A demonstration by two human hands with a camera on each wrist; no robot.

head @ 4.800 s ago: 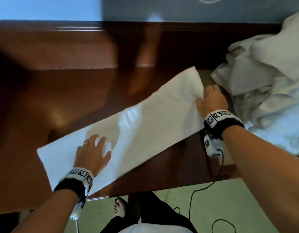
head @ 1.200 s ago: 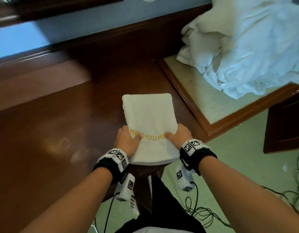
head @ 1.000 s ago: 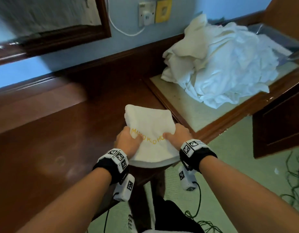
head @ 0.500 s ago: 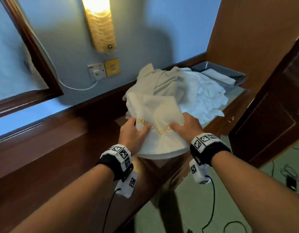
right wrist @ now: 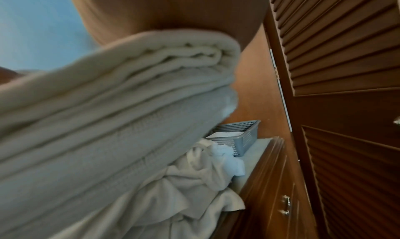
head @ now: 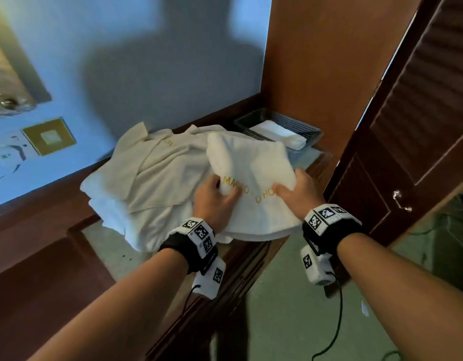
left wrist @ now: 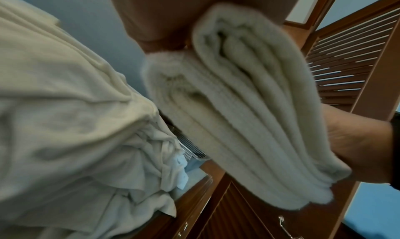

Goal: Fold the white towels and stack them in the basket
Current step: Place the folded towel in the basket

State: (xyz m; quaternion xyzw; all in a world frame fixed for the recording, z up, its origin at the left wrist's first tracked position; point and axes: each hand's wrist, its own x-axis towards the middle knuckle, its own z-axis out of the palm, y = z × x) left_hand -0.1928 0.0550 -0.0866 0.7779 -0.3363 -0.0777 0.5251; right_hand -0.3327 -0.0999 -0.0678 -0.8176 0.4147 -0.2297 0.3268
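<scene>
- Head view: one folded towel (head: 251,183) is carried in the air above the pile of unfolded linen (head: 152,183), gripped at its near edge by both hands, probably so the folds stay together on the way over.
- The left hand (head: 212,201) is clamped on the near left corner, thumb on top beside the gold lettering; the right hand (head: 298,194) is clamped on the near right corner likewise.
- From the left wrist view, many stacked layers are seen at the towel's edge (left wrist: 249,116), pressed flat; an exact layer count cannot be made.
- One grey mesh basket (head: 300,126) is set at the far end of the counter (head: 108,251), against the wooden panel, with at least one folded white towel (head: 277,132) already laid inside.
- The basket is judged the destination; the carried towel is held short of it, over the heap.
- Counted: two hands, one towel in transit, one basket, one heap.
</scene>
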